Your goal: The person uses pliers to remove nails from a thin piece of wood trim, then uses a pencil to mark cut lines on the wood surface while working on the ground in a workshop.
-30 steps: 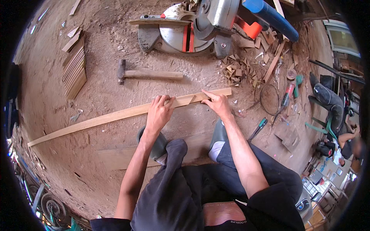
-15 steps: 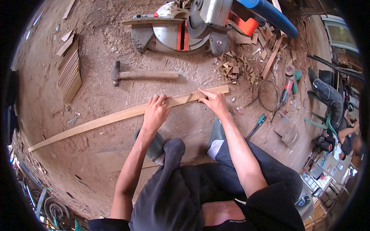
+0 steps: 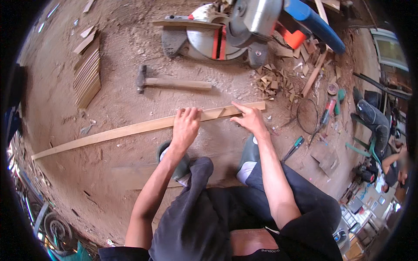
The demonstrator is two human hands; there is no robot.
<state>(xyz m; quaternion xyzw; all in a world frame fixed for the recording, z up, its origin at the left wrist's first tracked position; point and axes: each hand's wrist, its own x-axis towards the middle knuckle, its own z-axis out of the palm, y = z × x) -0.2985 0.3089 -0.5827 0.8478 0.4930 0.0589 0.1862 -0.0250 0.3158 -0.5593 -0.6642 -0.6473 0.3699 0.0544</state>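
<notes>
A long pale wooden strip (image 3: pixel 126 129) lies slantwise on the dirt floor in front of me, its right end farther away. My left hand (image 3: pixel 186 126) is closed over it right of its middle, fingers curled across the far edge. A dark diagonal line crosses the strip between my hands; whether it is a cut or a mark, I cannot tell. My right hand (image 3: pixel 250 118) is at the strip's right end, index finger stretched along it and thumb apart by the near edge. Beyond the strip lies a hammer (image 3: pixel 176 83) with a wooden handle, its head to the left.
A mitre saw (image 3: pixel 217 37) with a blue handle stands at the far side. Small wood offcuts (image 3: pixel 274 80) are heaped right of it. Cut strips (image 3: pixel 88 78) lie stacked at left. Green-handled pliers (image 3: pixel 294 147) and an angle grinder (image 3: pixel 327 113) lie at right. Another person (image 3: pixel 389 169) sits far right.
The whole view has shifted, so most things appear farther right. My left hand still grips the strip; the right thumb has come slightly away from its near edge.
</notes>
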